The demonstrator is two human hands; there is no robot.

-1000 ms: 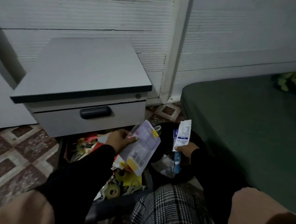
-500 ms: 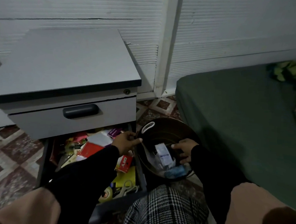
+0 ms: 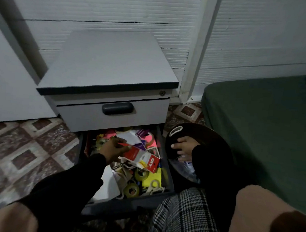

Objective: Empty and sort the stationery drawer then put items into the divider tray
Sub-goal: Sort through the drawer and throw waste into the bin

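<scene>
The lower drawer [image 3: 169,177] of a grey cabinet [image 3: 108,68] stands pulled out, full of mixed stationery. My left hand [image 3: 112,150] reaches into it and pinches a red and white packet [image 3: 139,155] lying on top of the pile. Around it lie tape rolls [image 3: 131,190], a yellow sticky pad [image 3: 153,177], pink notes [image 3: 148,138] and white paper [image 3: 108,185]. My right hand [image 3: 181,146] lies with spread fingers against the inner wall of a dark round bin [image 3: 218,146] right of the drawer, holding nothing. Pale wrappers sit inside the bin.
The upper drawer with a dark handle [image 3: 117,108] is closed. A green bed [image 3: 264,126] fills the right side, close behind the bin. Patterned floor tiles [image 3: 30,153] spread to the left. My plaid-trousered knee [image 3: 183,218] is just in front of the drawer.
The papers I held in both hands went into the bin. My left hand then moved back into the drawer and took hold of the red and white packet; my right hand stays in the bin.
</scene>
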